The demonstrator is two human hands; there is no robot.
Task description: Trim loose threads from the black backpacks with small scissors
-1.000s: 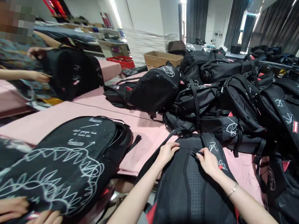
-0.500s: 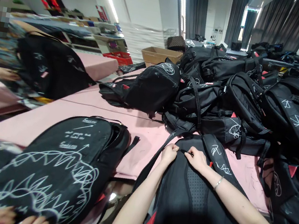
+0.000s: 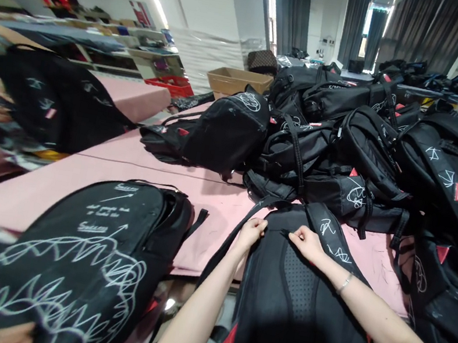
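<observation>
A black backpack (image 3: pixel 273 297) lies in front of me, its padded back panel facing up and its shoulder straps at the sides. My left hand (image 3: pixel 251 234) is closed at the upper left edge of the panel; what its fingertips pinch is hidden. My right hand (image 3: pixel 305 244), with a bracelet on the wrist, is closed in a pinch over the upper panel. A small dark pointed piece (image 3: pixel 284 233) sticks out from its fingertips toward the left; its kind is too small to tell.
A backpack with white drawings (image 3: pixel 86 253) lies to my left, another person's hand (image 3: pixel 3 333) on it. Black backpacks (image 3: pixel 296 142) are heaped on the pink table (image 3: pixel 123 167) ahead. At far left, another person handles a black backpack (image 3: pixel 59 100). A cardboard box (image 3: pixel 238 81) stands behind.
My right hand has moved right, away from my left hand, and the dark piece at its fingertips shows more. My left hand stays near the panel's upper left. The view has turned slightly right.
</observation>
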